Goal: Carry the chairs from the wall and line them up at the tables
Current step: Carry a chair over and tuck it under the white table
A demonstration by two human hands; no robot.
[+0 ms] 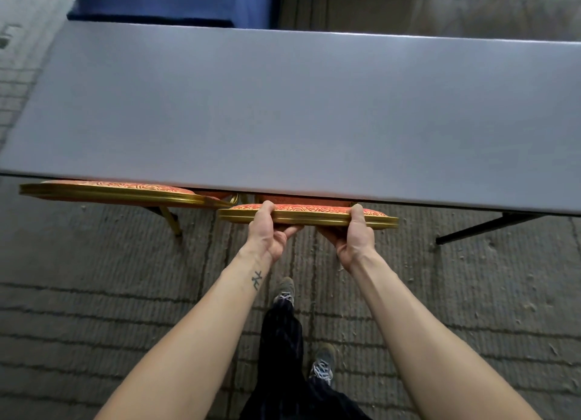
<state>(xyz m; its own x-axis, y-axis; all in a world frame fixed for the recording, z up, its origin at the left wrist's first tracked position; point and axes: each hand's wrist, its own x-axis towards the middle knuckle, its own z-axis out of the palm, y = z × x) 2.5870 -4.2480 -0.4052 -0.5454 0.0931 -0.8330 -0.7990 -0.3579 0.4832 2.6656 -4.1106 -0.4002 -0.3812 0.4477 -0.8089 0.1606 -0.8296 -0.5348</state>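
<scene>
Both forearms reach forward, left hand [267,231] and right hand [355,234] gripping the chair [311,214] backrest at the table [283,111] edge.

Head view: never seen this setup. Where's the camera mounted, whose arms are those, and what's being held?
There is no machine here. A person wears one wide-angle camera on the head, and it looks down past their own bare arms. The left hand and right hand both grip the top of a gold-framed chair with red patterned padding, at the near edge of a long grey table. A second matching chair stands just to its left at the same edge. Below are carpet and the person's shoes.
</scene>
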